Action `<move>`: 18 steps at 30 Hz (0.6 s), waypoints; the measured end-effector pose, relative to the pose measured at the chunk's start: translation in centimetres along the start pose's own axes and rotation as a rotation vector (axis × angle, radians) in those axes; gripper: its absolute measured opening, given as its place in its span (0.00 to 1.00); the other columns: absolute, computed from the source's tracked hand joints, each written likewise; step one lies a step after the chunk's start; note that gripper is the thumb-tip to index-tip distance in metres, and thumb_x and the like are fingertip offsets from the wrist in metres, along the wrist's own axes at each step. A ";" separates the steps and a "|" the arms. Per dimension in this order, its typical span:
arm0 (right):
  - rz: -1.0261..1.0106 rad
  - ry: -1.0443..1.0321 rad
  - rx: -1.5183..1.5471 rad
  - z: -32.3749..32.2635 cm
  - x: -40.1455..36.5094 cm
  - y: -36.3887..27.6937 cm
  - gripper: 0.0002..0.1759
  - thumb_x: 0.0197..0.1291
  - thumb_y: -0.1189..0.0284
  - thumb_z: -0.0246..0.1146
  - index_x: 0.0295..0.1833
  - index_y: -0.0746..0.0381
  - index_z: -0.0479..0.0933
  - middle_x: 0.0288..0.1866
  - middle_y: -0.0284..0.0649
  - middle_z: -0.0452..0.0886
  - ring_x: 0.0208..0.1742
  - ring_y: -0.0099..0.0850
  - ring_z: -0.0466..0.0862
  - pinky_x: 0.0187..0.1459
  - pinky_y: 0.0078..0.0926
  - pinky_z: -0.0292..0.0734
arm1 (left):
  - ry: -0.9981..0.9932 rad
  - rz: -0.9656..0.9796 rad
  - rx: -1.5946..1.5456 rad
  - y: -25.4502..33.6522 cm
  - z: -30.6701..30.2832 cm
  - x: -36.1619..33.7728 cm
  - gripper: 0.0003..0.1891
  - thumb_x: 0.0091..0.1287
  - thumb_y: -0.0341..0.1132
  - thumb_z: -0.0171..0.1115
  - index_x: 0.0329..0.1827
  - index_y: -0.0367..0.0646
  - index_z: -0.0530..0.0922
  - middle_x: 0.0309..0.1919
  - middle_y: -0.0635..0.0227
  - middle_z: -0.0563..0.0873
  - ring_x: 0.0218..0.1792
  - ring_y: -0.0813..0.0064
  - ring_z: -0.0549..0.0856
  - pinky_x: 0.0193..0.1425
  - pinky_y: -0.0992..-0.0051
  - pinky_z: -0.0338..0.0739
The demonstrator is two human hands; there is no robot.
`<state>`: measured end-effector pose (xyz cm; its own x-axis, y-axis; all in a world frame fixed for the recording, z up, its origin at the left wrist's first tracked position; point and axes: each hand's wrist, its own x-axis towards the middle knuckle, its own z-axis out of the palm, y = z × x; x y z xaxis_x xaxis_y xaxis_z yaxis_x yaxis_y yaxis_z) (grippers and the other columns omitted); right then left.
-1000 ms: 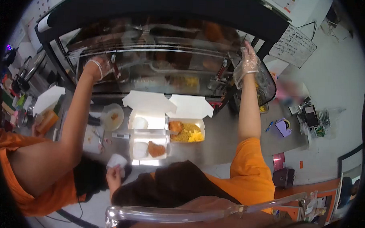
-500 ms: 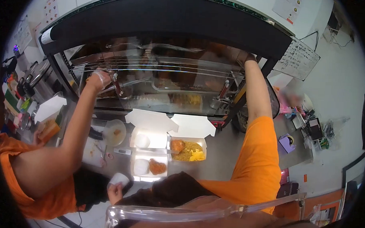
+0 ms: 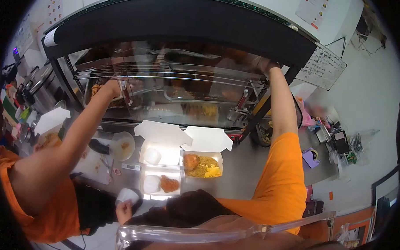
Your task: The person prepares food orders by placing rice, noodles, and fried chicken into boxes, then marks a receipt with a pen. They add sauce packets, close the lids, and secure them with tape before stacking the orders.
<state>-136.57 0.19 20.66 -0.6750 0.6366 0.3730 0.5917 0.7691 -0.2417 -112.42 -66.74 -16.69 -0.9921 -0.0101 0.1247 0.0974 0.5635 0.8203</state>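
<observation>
My left hand [image 3: 124,210], low near the bottom of the view, is closed around a white cup [image 3: 128,195]. My right arm reaches up into the glass-fronted food warmer [image 3: 181,18] at its right end. The right hand [image 3: 264,65] is behind the glass near the upper shelf, its fingers blurred and hard to make out. Between my arms, open white takeaway boxes [image 3: 206,138] stand on the counter. One holds a white rice dome [image 3: 152,156]; another holds a rice dome and a piece of fried chicken [image 3: 169,183]. The right box has crumbly brownish-yellow food [image 3: 203,167] with yellow pieces.
At left a co-worker in orange reaches an arm [image 3: 83,116] into the warmer. A translucent bowl [image 3: 122,146] and a cutting board [image 3: 93,165] with scraps lie beside the boxes. A purple tape dispenser [image 3: 311,158] sits at right.
The view has shifted slightly, so the boxes sit a little further left. The co-worker's hand has moved right inside the warmer. My left hand still holds the cup.
</observation>
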 end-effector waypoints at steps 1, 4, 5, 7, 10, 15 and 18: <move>0.001 -0.001 0.004 -0.2 0.0 0.0 0.15 0.56 0.68 0.63 0.48 0.63 0.78 0.46 0.50 0.82 0.50 0.45 0.80 0.49 0.35 0.74 | 0.003 0.025 0.002 0.1 0.0 0.1 0.10 0.63 0.31 0.57 0.42 0.35 0.82 0.28 0.56 0.81 0.32 0.67 0.82 0.40 0.72 0.76; 0.016 0.001 0.019 -0.6 0.0 0.4 0.15 0.55 0.68 0.63 0.47 0.63 0.79 0.45 0.50 0.82 0.49 0.46 0.81 0.49 0.35 0.74 | 0.018 -0.026 -0.148 -0.9 0.6 0.0 0.10 0.63 0.32 0.57 0.42 0.35 0.82 0.30 0.57 0.82 0.33 0.68 0.82 0.40 0.72 0.76; 0.024 0.003 0.024 -0.6 0.0 0.5 0.15 0.55 0.68 0.63 0.47 0.63 0.79 0.45 0.50 0.82 0.49 0.46 0.81 0.49 0.35 0.74 | 0.012 -0.010 -0.137 -1.0 0.5 0.1 0.10 0.63 0.32 0.58 0.42 0.35 0.82 0.30 0.58 0.82 0.33 0.69 0.82 0.39 0.72 0.76; 0.034 0.005 0.036 -0.7 -0.1 0.6 0.15 0.55 0.68 0.63 0.47 0.63 0.79 0.45 0.50 0.82 0.49 0.46 0.81 0.49 0.35 0.74 | 0.004 0.022 -0.117 -1.2 0.4 0.1 0.10 0.63 0.32 0.58 0.42 0.35 0.82 0.29 0.59 0.81 0.33 0.69 0.82 0.39 0.72 0.76; 0.053 0.016 0.062 -0.6 -0.4 0.4 0.15 0.55 0.68 0.64 0.47 0.63 0.79 0.44 0.50 0.82 0.48 0.46 0.81 0.48 0.36 0.75 | 0.001 -0.023 -0.128 -1.0 0.3 0.0 0.10 0.63 0.32 0.58 0.42 0.35 0.82 0.29 0.59 0.81 0.32 0.69 0.81 0.39 0.73 0.76; 0.118 0.072 0.124 0.2 -1.3 -0.1 0.15 0.54 0.67 0.64 0.46 0.63 0.79 0.43 0.50 0.82 0.47 0.47 0.81 0.47 0.36 0.75 | -0.015 -0.030 -0.096 -1.4 0.0 -0.3 0.10 0.62 0.31 0.59 0.42 0.36 0.83 0.29 0.58 0.81 0.32 0.69 0.81 0.37 0.73 0.75; 0.197 0.155 0.241 0.8 -2.1 0.0 0.15 0.54 0.67 0.64 0.46 0.63 0.79 0.43 0.51 0.82 0.46 0.47 0.81 0.47 0.36 0.75 | -0.011 -0.002 -0.121 -1.7 0.0 -0.1 0.10 0.62 0.31 0.59 0.42 0.36 0.83 0.29 0.58 0.81 0.33 0.68 0.81 0.36 0.72 0.75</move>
<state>-135.50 -1.10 19.12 -0.4721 0.7720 0.4256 0.5705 0.6356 -0.5202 -112.52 -67.73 -18.11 -0.9931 -0.0021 0.1175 0.1034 0.4593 0.8822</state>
